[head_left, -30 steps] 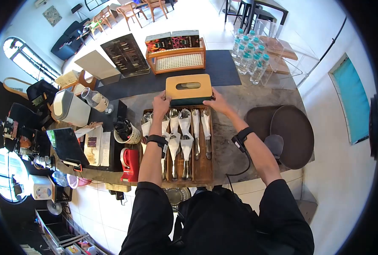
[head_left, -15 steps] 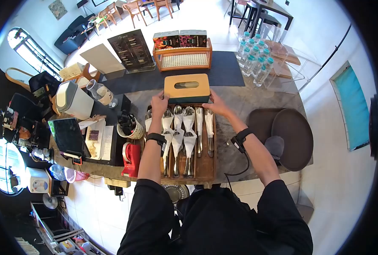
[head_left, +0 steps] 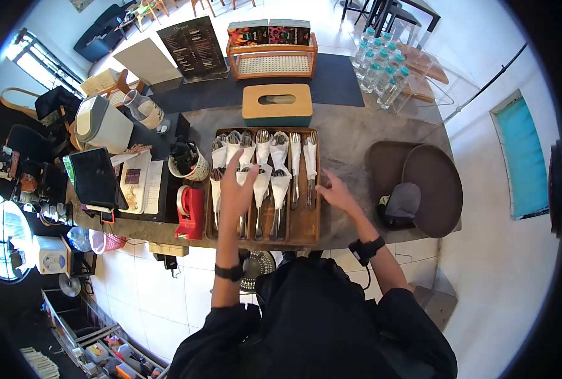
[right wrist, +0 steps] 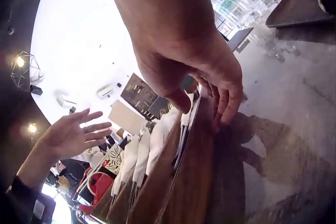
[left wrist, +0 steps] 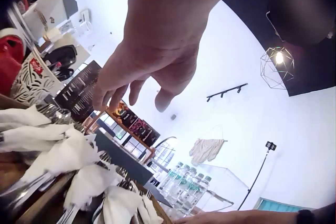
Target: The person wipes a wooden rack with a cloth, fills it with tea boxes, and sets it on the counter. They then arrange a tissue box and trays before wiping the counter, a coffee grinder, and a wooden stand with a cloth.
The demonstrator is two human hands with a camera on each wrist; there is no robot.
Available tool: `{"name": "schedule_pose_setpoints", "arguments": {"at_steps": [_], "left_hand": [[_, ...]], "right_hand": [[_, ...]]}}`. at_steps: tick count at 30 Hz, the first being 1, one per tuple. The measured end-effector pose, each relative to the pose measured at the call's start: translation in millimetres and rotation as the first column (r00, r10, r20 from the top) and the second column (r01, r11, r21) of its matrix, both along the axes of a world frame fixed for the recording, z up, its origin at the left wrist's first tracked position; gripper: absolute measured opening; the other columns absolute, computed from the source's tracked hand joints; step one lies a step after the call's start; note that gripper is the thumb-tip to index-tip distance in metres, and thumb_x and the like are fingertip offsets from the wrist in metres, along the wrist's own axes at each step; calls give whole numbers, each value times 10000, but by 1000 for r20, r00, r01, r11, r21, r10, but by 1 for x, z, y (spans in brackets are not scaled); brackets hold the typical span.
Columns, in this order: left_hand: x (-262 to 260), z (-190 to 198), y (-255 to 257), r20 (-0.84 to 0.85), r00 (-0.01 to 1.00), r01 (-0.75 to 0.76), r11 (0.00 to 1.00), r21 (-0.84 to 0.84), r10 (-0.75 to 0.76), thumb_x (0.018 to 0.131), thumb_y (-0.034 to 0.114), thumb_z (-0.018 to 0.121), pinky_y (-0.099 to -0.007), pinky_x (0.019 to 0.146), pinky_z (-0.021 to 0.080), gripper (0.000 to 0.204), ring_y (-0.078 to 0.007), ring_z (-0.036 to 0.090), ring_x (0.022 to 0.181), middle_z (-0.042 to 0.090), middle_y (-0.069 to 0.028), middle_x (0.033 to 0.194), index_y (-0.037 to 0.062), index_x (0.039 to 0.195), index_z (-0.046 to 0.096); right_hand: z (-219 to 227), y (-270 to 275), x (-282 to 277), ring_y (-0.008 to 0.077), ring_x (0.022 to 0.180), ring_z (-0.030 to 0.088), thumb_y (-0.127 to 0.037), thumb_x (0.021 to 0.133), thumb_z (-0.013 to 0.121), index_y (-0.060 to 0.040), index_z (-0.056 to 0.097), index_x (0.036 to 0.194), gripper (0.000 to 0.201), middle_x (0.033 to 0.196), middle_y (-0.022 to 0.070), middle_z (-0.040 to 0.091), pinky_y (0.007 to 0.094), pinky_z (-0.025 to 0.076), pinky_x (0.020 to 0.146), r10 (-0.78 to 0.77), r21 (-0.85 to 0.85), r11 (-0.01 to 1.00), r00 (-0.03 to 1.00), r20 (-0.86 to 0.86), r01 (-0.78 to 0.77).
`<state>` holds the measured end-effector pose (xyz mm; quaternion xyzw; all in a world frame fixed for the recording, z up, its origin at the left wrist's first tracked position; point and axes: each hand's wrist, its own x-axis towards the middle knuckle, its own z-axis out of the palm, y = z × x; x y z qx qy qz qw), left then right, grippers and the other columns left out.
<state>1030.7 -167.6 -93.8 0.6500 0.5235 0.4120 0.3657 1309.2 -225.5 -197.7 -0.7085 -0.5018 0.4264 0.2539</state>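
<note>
A wooden cutlery tray (head_left: pixel 303 230) holds several sets of forks and spoons wrapped in white napkins (head_left: pixel 280 184). Over its left part my left hand (head_left: pixel 235 189) is raised with fingers spread, holding nothing; the left wrist view shows this hand (left wrist: pixel 157 61) above the bundles. My right hand (head_left: pixel 338 191) is at the tray's right side, fingers loosely bent. Seen from the right wrist, that hand (right wrist: pixel 194 71) has its thumb over the side wall and its other fingers along the outside. Just beyond the tray's far edge stands a tissue box (head_left: pixel 256 104) with a wooden lid.
Brown serving trays (head_left: pixel 433 189) lie at the right, with a grey item on them. Water bottles (head_left: pixel 382 69) stand at the back right. A red tape dispenser (head_left: pixel 189 215) and a basket (head_left: pixel 199 167) are left of the cutlery tray. A menu board (head_left: pixel 192 50) stands behind.
Both hands have left the tissue box and come back toward the body, the left over the cutlery, the right to the tray's right side. The head view has tilted downward.
</note>
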Motion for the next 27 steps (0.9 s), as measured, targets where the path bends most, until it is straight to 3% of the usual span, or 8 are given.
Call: {"name": "schedule_pose_setpoints", "arguments": {"at_steps": [5,10,14,17,19,22,26,27], "left_hand": [[-29,-29,-77,-141,979,-148,989,21,149,879,191,648,-422,1089,315,472,-375,405,1318,458,-236,1387,0,1293,524],[-44,-43,-123,-178,966,-184,983,23,185,878,138,629,-440,1102,290,437,-390,376,1326,405,-239,1418,10,1285,530],[-45,-51,-140,-202,957,-205,978,37,208,874,105,618,-450,1113,267,448,-390,325,1354,352,-223,1450,21,1300,510],[-44,-57,-150,-161,945,-287,958,7,284,866,107,630,-454,1116,261,444,-385,303,1360,335,-211,1457,25,1287,517],[-46,-61,-158,-162,927,-344,939,-4,339,861,108,635,-456,1115,262,444,-385,311,1350,338,-210,1448,25,1282,520],[-49,-74,-164,-238,877,-425,905,23,418,853,111,642,-452,1076,313,500,-371,340,1312,326,-202,1420,21,1315,473],[-50,-88,-161,1,823,-564,817,-118,568,845,66,642,-408,945,428,694,-320,412,1212,266,-185,1413,23,1434,278],[-51,-91,-160,55,804,-576,798,-176,592,847,57,640,-394,919,446,716,-310,424,1194,256,-185,1420,29,1448,252]], "right_hand": [[6,-22,-22,337,910,658,-261,846,671,2,507,1308,556,972,216,673,426,498,805,-63,69,996,998,-20,64],[-15,-18,-22,378,917,648,-172,833,652,28,587,1161,390,948,279,650,419,500,798,-84,173,984,978,191,51],[-3,-15,-19,379,922,640,-162,830,656,11,560,1217,435,1028,261,636,421,500,805,-37,158,987,983,179,8],[23,3,-20,392,938,614,-151,819,669,-19,515,1282,505,1121,233,591,442,492,830,-167,252,955,985,32,153],[35,42,-4,381,997,578,-134,802,686,-45,451,1352,606,1188,194,545,451,474,877,-144,611,792,976,166,13],[83,103,-5,337,1157,493,-122,768,709,-51,437,1362,657,1211,162,534,455,392,993,5,605,730,888,460,-318],[71,182,-11,328,1221,444,-111,747,722,-82,431,1363,682,1228,133,523,491,312,1049,143,404,652,627,765,-642],[68,196,-12,328,1221,444,-111,747,722,-82,431,1363,682,1228,133,523,491,312,1049,133,409,653,628,766,-637]]}}
